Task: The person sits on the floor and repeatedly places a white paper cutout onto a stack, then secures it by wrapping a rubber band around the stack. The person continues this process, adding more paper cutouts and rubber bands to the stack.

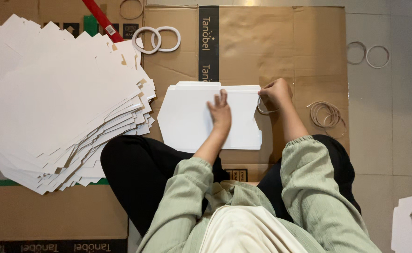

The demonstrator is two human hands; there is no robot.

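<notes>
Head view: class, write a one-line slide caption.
Left hand flat on a white card blank, right hand at its edge, beside a card stack.

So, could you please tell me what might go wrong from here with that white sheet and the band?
1. The left hand presses only one spot on the white die-cut sheet, so the sheet may slide on the cardboard.
2. The right hand pinches a thin band at the sheet's edge; it could slip or crease that edge.
3. The fanned stack of sheets could spill sideways.

The person wears a loose, crinkled pale green top with gathered cuffs and black trousers.
</notes>
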